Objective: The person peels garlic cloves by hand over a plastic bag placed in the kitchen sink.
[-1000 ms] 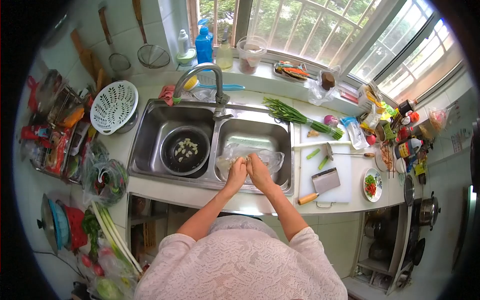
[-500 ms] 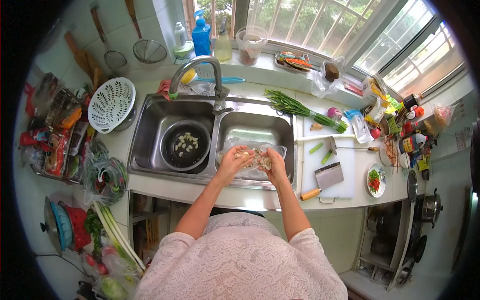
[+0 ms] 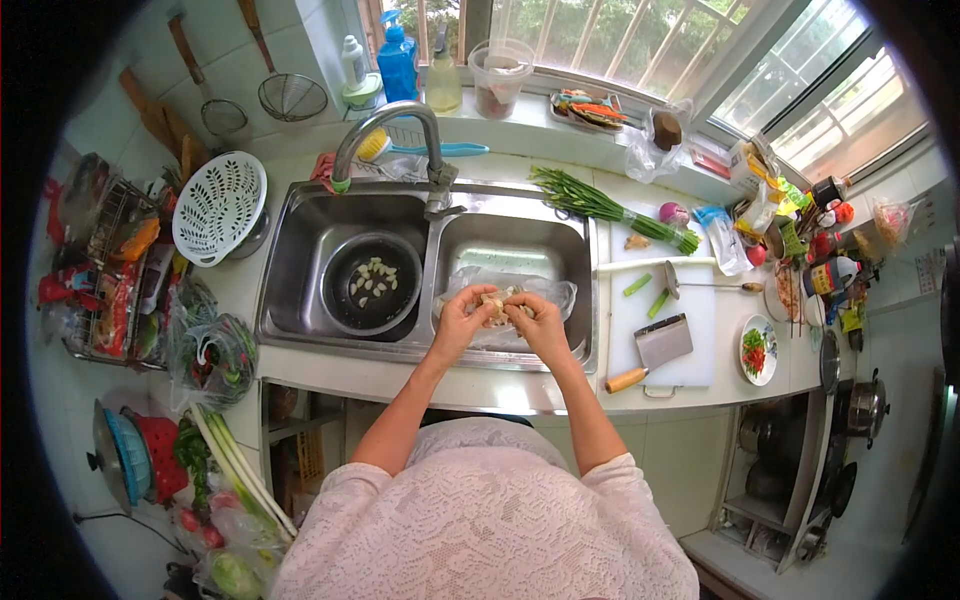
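Over the right sink basin (image 3: 513, 236), my left hand (image 3: 466, 318) and my right hand (image 3: 537, 326) come together with their fingers closed around garlic (image 3: 497, 308). Its pale, papery skin shows between the fingertips. Which piece each hand grips is partly hidden. Below them a clear plastic bag (image 3: 552, 291) lies crumpled in the basin. Peeled garlic cloves (image 3: 373, 280) rest in a dark round bowl (image 3: 401, 320) in the left basin.
The faucet (image 3: 430, 150) arches over the sink. On the right, a cleaver (image 3: 662, 345) and a ladle (image 3: 673, 282) lie on a white cutting board (image 3: 690, 372), with garlic stems (image 3: 620, 210) behind. A plate of chopped peppers (image 3: 757, 350) sits farther right. A white colander (image 3: 218, 210) stands left.
My hands have drawn closer together, the fingertips now meeting at the garlic. The view has shifted slightly. The bowl and board items stay in place.
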Demonstrator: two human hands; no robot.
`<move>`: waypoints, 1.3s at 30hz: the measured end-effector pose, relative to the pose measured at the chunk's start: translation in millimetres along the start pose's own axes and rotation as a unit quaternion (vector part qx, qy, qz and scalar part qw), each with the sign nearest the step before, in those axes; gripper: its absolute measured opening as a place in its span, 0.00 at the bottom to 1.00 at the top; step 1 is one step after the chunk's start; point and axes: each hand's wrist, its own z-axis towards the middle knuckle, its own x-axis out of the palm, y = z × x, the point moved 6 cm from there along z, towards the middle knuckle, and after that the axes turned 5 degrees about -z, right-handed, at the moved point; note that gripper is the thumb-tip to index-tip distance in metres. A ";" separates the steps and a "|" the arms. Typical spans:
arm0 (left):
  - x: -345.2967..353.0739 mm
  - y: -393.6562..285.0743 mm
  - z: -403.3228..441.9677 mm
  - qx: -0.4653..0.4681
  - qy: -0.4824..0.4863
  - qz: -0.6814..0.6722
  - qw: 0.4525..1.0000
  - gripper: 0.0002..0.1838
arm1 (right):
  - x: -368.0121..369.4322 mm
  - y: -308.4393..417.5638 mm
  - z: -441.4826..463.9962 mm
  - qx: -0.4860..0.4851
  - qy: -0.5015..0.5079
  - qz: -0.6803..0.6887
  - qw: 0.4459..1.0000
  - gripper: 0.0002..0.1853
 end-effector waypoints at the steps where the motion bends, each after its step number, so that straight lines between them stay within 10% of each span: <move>1: 0.6 -1.6 0.1 -0.001 0.000 0.000 1.000 0.15 | -0.6 4.3 0.2 -0.024 0.004 -0.029 0.999 0.06; 10: 6.3 -5.7 2.8 -0.027 -0.001 0.052 0.998 0.16 | -1.0 25.4 -0.4 -0.208 -0.034 -0.166 0.963 0.06; 39: 6.9 3.5 -1.7 0.007 -0.001 0.056 0.998 0.09 | 1.6 10.0 -4.6 -0.075 -0.032 -0.096 0.992 0.06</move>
